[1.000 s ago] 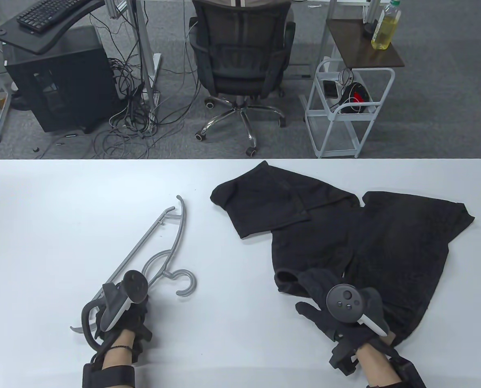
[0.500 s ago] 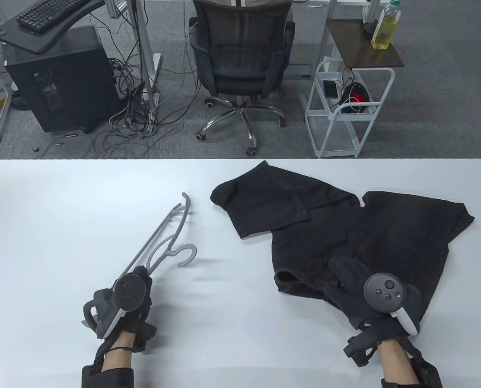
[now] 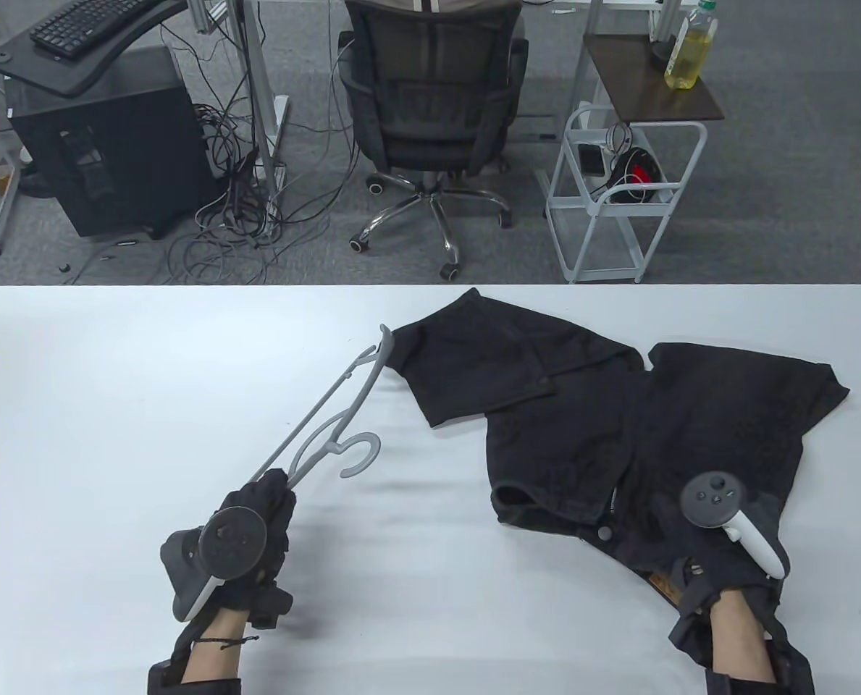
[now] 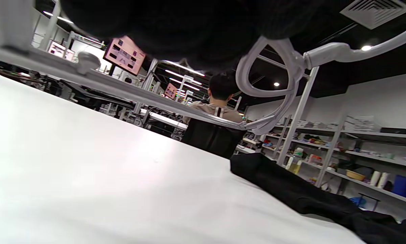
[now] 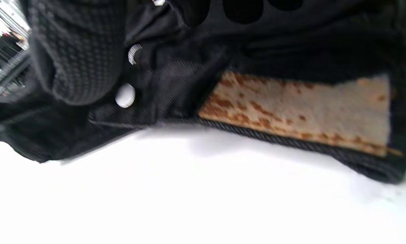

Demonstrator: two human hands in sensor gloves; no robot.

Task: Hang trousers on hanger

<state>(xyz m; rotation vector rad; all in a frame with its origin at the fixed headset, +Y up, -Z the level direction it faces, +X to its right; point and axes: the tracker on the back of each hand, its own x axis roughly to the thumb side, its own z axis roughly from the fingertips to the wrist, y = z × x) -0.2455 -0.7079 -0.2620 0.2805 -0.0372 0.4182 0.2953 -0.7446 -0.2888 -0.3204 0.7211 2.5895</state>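
Observation:
The grey plastic hanger [image 3: 329,420] is lifted off the white table, and its far tip reaches the nearest trouser leg. My left hand [image 3: 274,492] grips its near end; the left wrist view shows the hanger [image 4: 274,84] under my glove. The black trousers [image 3: 582,420] lie spread on the right half of the table, waistband toward me. My right hand [image 3: 691,543] holds the waistband at its near right part. In the right wrist view my thumb [image 5: 77,51] presses the fabric beside a silver button [image 5: 125,95], with a tan leather patch [image 5: 297,108] next to it.
The white table [image 3: 111,405] shows bare surface on its left half and along the near edge. Beyond its far edge stand an office chair [image 3: 430,108] and a white wire cart [image 3: 618,195].
My left hand has raised the hanger off the table and swung its far end right, up to the trouser leg. My right hand has slid right along the waistband and taken hold of it.

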